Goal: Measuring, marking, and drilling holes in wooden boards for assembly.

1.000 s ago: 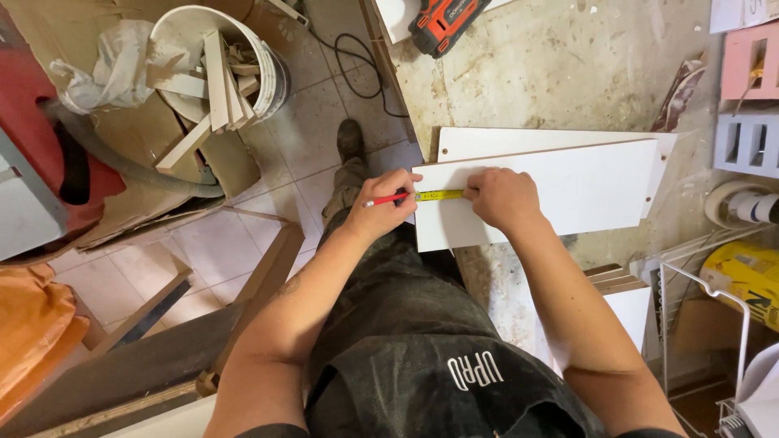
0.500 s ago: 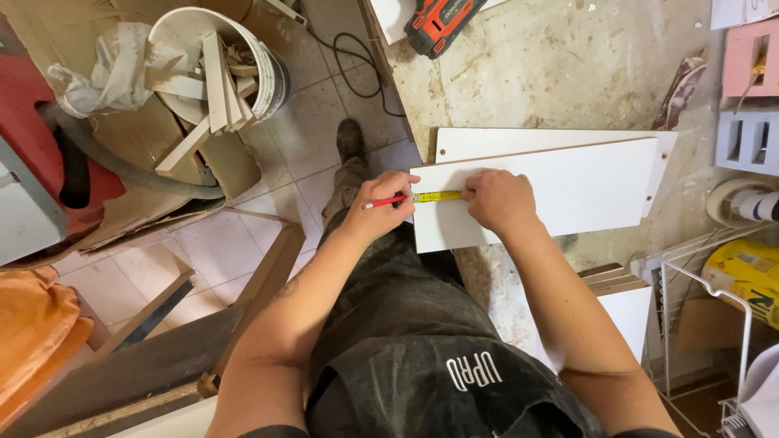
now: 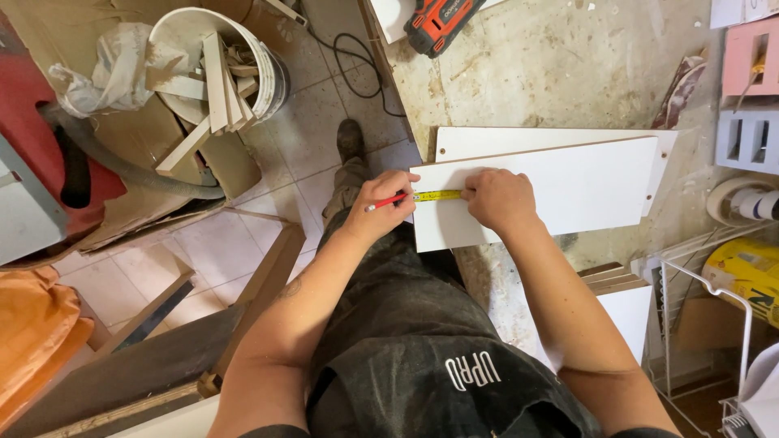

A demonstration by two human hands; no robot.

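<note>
A white board lies on the workbench on top of a second white board. My left hand holds a red pencil at the top board's left edge. A yellow tape measure blade runs across the board between my two hands. My right hand presses down on the tape, fingers curled over it; the tape's case is hidden under the hand.
A red and black power drill lies at the bench's far edge. A white bucket of wood offcuts stands on the tiled floor to the left. Wooden planks lean lower left. A wire rack and white panels sit to the right.
</note>
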